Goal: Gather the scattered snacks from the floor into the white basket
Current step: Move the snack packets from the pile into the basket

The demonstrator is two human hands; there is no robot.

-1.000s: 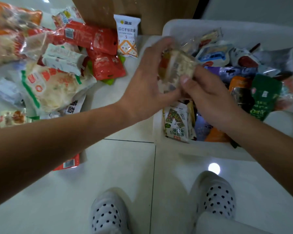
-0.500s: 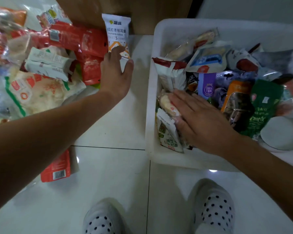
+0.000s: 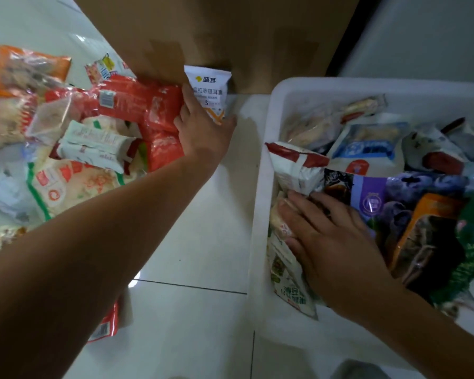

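Glossy white tiled floor (image 3: 203,242) lies open between the heap of coloured plastic snack packets (image 3: 93,149) at left and the white plastic basket (image 3: 260,214) — the far end blocked by a brown wooden panel (image 3: 230,31) and a white printed sachet (image 3: 208,86).

Bare left forearm (image 3: 88,263); bare right forearm (image 3: 427,340); blurred greyish shoe (image 3: 359,370), bottom edge

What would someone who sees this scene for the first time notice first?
A bright pile of snacks covers the floor at left, where the left grip holds a white packet by a wooden board. At right, the white basket is crowded with packets, and the right grip presses flat on them.
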